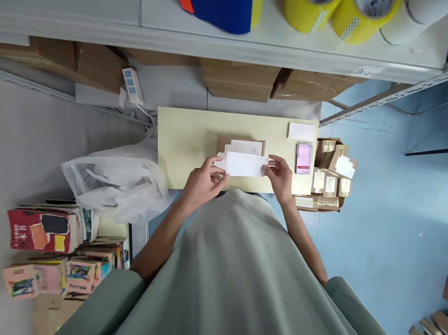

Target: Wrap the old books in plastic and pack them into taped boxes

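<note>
Ok so a white slip [246, 165] is pinched between left hand [207, 180] and right hand [278, 176], partly over a brown box [221, 143] on the surface [189, 140]; not put down yet, labelled parcels [344, 167] already piled alongside.

The paper slip [246, 165] is white, the carton [221, 142] brown, the tabletop [187, 145] pale yellow. The phone [303, 158] shows pink. Yellow tape rolls [300, 15] bear checkered strips; the floor [371, 237] is blue.

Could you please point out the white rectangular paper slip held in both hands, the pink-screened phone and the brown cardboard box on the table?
White paper slip [246, 165]: head view, middle of its face.
Pink-screened phone [303, 158]: head view, middle of its screen.
Brown cardboard box [222, 142]: head view, uncovered upper-left part.
</note>
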`<state>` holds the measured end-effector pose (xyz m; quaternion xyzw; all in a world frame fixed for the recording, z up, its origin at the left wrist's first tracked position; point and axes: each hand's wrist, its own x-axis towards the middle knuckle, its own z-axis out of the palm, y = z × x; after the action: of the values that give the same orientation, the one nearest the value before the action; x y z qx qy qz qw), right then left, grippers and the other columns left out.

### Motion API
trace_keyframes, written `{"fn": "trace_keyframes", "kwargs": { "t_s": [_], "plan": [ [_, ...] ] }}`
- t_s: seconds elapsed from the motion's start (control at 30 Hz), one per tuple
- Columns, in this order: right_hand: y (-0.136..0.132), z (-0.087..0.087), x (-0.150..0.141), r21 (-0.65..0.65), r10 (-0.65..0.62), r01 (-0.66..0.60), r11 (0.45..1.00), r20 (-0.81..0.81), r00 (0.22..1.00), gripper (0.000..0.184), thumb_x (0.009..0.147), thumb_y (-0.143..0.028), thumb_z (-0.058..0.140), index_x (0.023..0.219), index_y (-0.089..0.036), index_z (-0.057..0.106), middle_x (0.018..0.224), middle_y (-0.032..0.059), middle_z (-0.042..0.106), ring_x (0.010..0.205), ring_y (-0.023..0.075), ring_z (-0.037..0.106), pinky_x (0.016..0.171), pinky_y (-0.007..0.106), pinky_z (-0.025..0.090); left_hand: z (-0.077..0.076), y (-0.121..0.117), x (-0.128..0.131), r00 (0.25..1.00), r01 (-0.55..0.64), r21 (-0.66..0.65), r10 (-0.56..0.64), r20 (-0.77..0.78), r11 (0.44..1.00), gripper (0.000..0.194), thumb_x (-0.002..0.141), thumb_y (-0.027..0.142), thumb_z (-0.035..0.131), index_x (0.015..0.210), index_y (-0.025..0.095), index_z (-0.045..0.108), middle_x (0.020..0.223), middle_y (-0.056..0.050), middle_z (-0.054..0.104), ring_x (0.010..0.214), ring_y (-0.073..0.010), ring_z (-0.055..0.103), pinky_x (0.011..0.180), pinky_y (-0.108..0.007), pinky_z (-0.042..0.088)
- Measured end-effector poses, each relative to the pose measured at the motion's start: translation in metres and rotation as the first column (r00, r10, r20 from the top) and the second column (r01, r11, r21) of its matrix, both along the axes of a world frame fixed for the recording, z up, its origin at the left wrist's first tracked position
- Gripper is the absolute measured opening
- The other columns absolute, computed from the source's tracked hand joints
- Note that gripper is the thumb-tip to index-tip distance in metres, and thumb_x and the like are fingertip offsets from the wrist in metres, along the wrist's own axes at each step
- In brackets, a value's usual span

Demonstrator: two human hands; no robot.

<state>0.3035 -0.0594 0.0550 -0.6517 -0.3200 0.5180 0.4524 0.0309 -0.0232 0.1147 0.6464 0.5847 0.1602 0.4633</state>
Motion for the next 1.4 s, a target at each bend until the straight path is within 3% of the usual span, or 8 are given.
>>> {"fn": "trace_keyframes", "kwargs": {
  "t_s": [0.17,0.3,0.43,0.6,0.83,1.17,1.4],
  "plan": [
    [-0.008,-0.003,0.005,0.055,0.016,-0.024,0.998,0.134,0.991,0.046,0.092,-0.057,0.081,0.126,-0.028,0.068,0.1,0.0028,0.077,0.096,0.023,0.076,0.1,0.046,0.067,-0.051,-0.01,0.023,0.976,-0.204,-0.212,0.216,0.033,0.956,0.04,0.096,0.06,0.073,0.113,0.023,0.072,0.096,-0.007,0.088,0.084,-0.0259,0.085,0.083,-0.036,0.065],
    [-0.013,-0.004,0.002,0.018,0.055,-0.06,0.998,0.184,0.981,0.039,0.096,-0.058,0.074,0.122,-0.03,0.065,0.106,0.0039,0.079,0.103,0.024,0.077,0.108,0.047,0.064,-0.076,-0.018,0.026,0.933,-0.311,-0.304,0.351,0.086,0.901,0.052,0.09,0.073,0.077,0.098,0.021,0.074,0.09,-0.009,0.086,0.075,-0.0246,0.083,0.07,-0.032,0.063],
    [-0.009,-0.016,-0.003,-0.032,0.065,-0.06,0.998,0.196,0.978,0.035,0.096,-0.061,0.071,0.107,-0.03,0.058,0.107,0.0044,0.078,0.102,0.0238,0.077,0.105,0.045,0.064,-0.086,-0.018,0.021,0.927,-0.33,-0.32,0.368,0.066,0.888,0.051,0.09,0.071,0.08,0.097,0.021,0.074,0.09,-0.009,0.086,0.074,-0.022,0.082,0.068,-0.03,0.061],
    [0.015,-0.043,-0.008,-0.112,0.115,-0.088,0.99,0.266,0.957,0.038,0.096,-0.064,0.069,0.101,-0.031,0.05,0.102,0.0033,0.079,0.096,0.0234,0.077,0.092,0.039,0.063,-0.101,-0.001,0.017,0.941,-0.32,-0.297,0.339,0.013,0.9,0.033,0.099,0.053,0.077,0.095,0.02,0.074,0.091,-0.008,0.086,0.07,-0.0186,0.079,0.07,-0.028,0.06],
    [0.048,-0.074,-0.022,-0.197,0.173,-0.093,0.976,0.44,0.881,0.02,0.099,-0.039,0.066,0.105,-0.03,0.049,0.105,0.0035,0.08,0.094,0.0223,0.076,0.089,0.034,0.057,-0.126,0.028,0.026,0.929,-0.371,-0.269,0.353,-0.113,0.889,0.015,0.102,0.032,0.073,0.095,0.019,0.075,0.093,-0.006,0.087,0.068,-0.0178,0.078,0.076,-0.029,0.061],
    [0.047,-0.08,-0.031,-0.242,0.201,-0.078,0.967,0.539,0.818,0.014,0.104,-0.032,0.062,0.116,-0.028,0.054,0.115,0.0074,0.08,0.1,0.023,0.076,0.092,0.034,0.056,-0.142,0.032,0.029,0.922,-0.386,-0.268,0.374,-0.096,0.883,0.016,0.102,0.031,0.071,0.098,0.017,0.078,0.099,-0.009,0.088,0.07,-0.0162,0.078,0.069,-0.025,0.059],
    [0.052,-0.082,-0.033,-0.271,0.227,-0.076,0.96,0.586,0.778,0.016,0.105,-0.026,0.061,0.121,-0.027,0.056,0.116,0.0088,0.081,0.103,0.0253,0.077,0.096,0.038,0.056,-0.151,0.033,0.028,0.922,-0.387,-0.251,0.37,-0.113,0.887,0.019,0.101,0.034,0.071,0.097,0.018,0.08,0.092,-0.007,0.087,0.067,-0.0168,0.078,0.073,-0.026,0.059]
  ]
}}
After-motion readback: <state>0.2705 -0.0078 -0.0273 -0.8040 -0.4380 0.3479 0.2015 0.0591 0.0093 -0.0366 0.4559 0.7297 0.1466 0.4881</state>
